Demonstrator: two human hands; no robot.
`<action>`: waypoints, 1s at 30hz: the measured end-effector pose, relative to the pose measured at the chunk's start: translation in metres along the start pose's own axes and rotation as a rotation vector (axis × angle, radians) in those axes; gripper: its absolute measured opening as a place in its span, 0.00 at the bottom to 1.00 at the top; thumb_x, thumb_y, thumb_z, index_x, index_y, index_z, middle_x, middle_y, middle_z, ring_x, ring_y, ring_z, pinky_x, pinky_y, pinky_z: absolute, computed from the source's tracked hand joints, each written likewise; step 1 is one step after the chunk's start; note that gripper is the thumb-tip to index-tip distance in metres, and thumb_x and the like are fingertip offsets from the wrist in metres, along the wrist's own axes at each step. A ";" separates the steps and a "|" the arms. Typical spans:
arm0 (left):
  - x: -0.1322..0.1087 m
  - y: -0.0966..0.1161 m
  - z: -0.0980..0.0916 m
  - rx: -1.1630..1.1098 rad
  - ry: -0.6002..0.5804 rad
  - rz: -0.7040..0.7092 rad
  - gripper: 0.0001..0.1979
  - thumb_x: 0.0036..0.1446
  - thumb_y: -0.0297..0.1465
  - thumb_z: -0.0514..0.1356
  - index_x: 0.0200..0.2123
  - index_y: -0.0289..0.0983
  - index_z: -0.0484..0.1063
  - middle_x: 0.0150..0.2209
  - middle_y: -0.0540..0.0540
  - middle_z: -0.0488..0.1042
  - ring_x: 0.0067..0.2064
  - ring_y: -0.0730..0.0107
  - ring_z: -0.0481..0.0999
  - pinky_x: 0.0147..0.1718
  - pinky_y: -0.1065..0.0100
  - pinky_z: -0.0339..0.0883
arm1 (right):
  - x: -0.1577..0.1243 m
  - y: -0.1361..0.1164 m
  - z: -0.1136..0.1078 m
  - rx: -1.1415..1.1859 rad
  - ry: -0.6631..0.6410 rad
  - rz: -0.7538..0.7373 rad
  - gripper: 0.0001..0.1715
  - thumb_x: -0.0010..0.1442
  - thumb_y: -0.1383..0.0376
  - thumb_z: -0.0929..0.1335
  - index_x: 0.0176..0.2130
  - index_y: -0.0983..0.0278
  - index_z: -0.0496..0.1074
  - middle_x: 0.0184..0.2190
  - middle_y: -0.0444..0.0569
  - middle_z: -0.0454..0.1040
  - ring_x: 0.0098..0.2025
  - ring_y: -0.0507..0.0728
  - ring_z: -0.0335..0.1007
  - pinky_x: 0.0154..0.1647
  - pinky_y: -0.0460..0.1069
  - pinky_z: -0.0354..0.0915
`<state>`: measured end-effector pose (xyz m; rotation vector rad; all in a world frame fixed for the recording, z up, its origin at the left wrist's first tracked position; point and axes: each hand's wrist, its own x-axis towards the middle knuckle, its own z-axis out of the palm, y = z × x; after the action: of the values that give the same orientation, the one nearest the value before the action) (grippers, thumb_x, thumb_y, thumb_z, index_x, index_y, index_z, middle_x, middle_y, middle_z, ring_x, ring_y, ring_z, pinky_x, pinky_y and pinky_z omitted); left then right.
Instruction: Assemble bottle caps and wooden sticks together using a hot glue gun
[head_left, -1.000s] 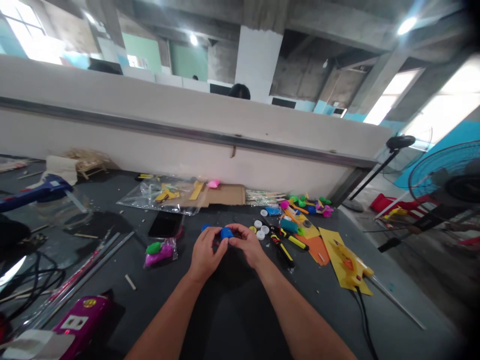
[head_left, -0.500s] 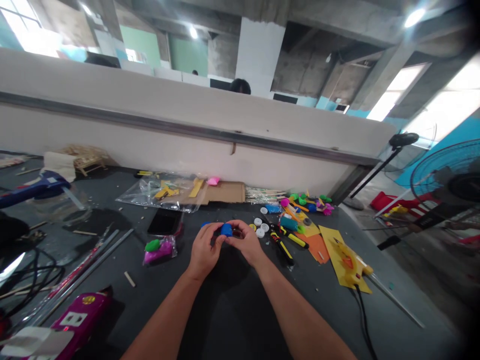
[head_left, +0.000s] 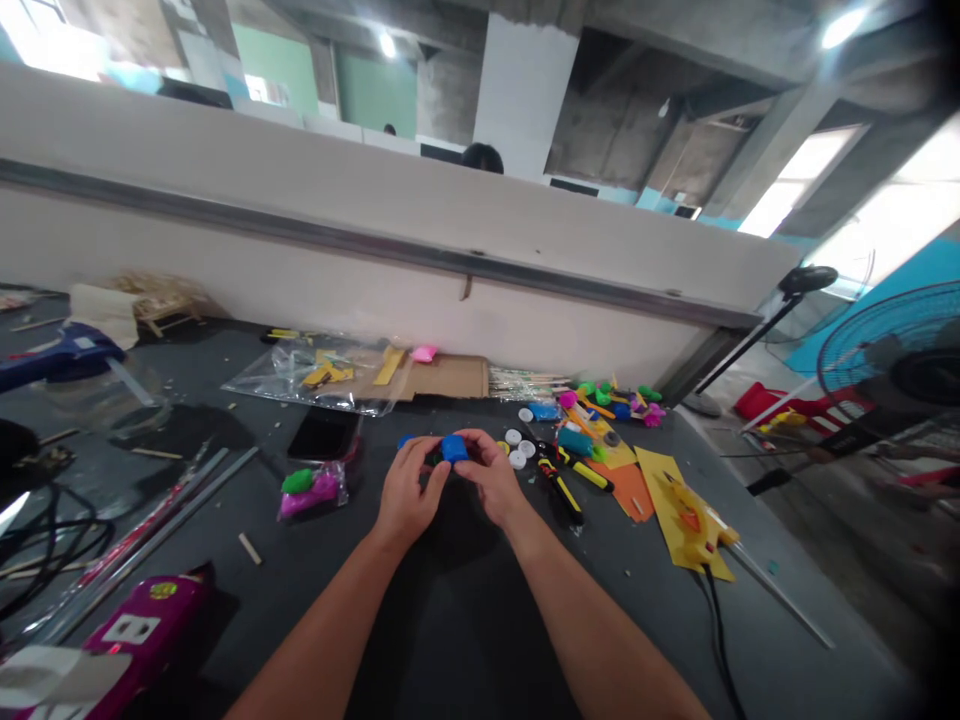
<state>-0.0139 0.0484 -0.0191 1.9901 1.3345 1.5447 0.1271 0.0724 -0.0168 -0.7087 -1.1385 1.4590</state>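
Note:
A small, blocky blue lump of clay (head_left: 453, 448) is held above the dark tabletop, near the middle of the view. My left hand (head_left: 409, 490) grips it from the left, thumb and fingertips closed at its side. From the other side my right hand (head_left: 491, 478) pinches it, with curled fingers partly hiding it. Another bit of blue (head_left: 406, 440) shows just behind my left fingers; what it is I cannot tell. Right of my right hand lie several white wheels (head_left: 517, 459) and yellow-and-black pliers (head_left: 561, 490).
At left are a phone (head_left: 324, 435), bagged green and purple clay (head_left: 313, 490), metal rods (head_left: 150, 540) and a purple power strip (head_left: 150, 630). A yellow glue gun (head_left: 694, 525) with a cord lies at right. Plastic bags (head_left: 322, 378) and cardboard (head_left: 450, 377) line the white partition (head_left: 375, 290).
The blue lump has been turned or raised slightly, and more of it shows between my fingers. My left thumb has shifted. The view has tilted a little downward.

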 end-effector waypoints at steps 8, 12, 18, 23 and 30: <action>0.001 0.005 -0.003 0.073 -0.012 0.081 0.10 0.56 0.30 0.55 0.43 0.37 0.65 0.41 0.43 0.69 0.42 0.65 0.70 0.35 0.65 0.71 | 0.001 -0.002 0.001 -0.011 -0.002 -0.006 0.17 0.44 0.65 0.74 0.38 0.60 0.75 0.34 0.43 0.73 0.36 0.52 0.66 0.41 0.48 0.63; -0.001 0.005 -0.001 0.030 -0.003 0.040 0.11 0.55 0.31 0.57 0.43 0.38 0.64 0.40 0.44 0.68 0.41 0.66 0.69 0.34 0.67 0.71 | 0.001 0.002 0.005 0.018 0.031 -0.021 0.17 0.43 0.64 0.75 0.37 0.60 0.76 0.34 0.44 0.74 0.36 0.53 0.66 0.41 0.48 0.62; -0.001 0.006 0.001 -0.023 -0.005 0.017 0.12 0.53 0.30 0.58 0.42 0.38 0.64 0.41 0.45 0.67 0.41 0.67 0.69 0.33 0.68 0.71 | 0.001 0.001 0.003 0.030 0.010 -0.002 0.18 0.42 0.66 0.75 0.37 0.60 0.75 0.33 0.43 0.73 0.35 0.51 0.66 0.39 0.46 0.63; 0.000 0.009 0.002 0.016 0.003 0.017 0.12 0.52 0.29 0.58 0.42 0.38 0.65 0.40 0.45 0.68 0.41 0.67 0.69 0.35 0.67 0.71 | 0.001 -0.001 0.001 0.004 -0.006 0.020 0.19 0.41 0.67 0.75 0.37 0.60 0.75 0.32 0.43 0.73 0.34 0.51 0.66 0.38 0.46 0.63; 0.001 0.008 0.001 0.028 -0.009 0.034 0.13 0.52 0.29 0.58 0.43 0.38 0.65 0.41 0.45 0.68 0.41 0.67 0.70 0.35 0.67 0.71 | 0.000 -0.002 0.001 -0.029 0.004 -0.006 0.18 0.42 0.66 0.75 0.37 0.60 0.75 0.33 0.42 0.73 0.35 0.51 0.67 0.39 0.47 0.63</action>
<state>-0.0091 0.0450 -0.0130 2.0444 1.3325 1.5376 0.1269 0.0724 -0.0150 -0.7277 -1.1596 1.4383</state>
